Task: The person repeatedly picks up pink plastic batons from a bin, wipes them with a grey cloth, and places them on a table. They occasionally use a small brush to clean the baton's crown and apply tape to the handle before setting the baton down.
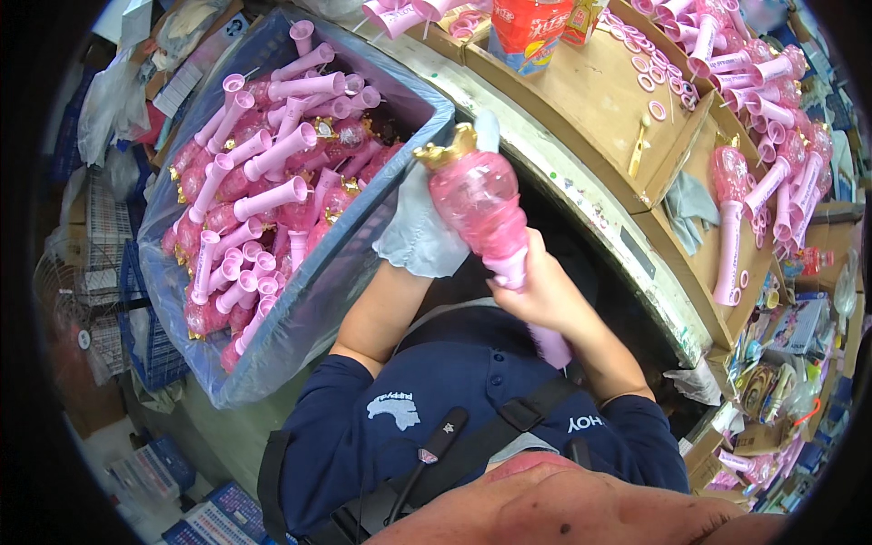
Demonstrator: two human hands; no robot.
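Observation:
A pink toy wand (473, 191) with a clear, glittery round head and a gold crown is held up before my chest, crown tilted up and left. My left hand (419, 231), in a pale grey glove, is behind and beside the head; a gloved finger shows past the crown, and the rest is hidden. My bare right hand (545, 283) grips the wand at its neck, and the handle's flared end hangs below the wrist. To the left stands a blue bin (436, 119) lined with clear plastic, heaped with similar wands (279, 150), many handle-end up.
A workbench edge (579, 184) curves along the right. Its cardboard trays (579, 88) hold pink rings (657, 110), a yellow-handled brush (639, 146), a grey glove (688, 208), and a drink carton (528, 30). More wands (783, 150) pile up farther right. Blue crates (146, 340) are at left.

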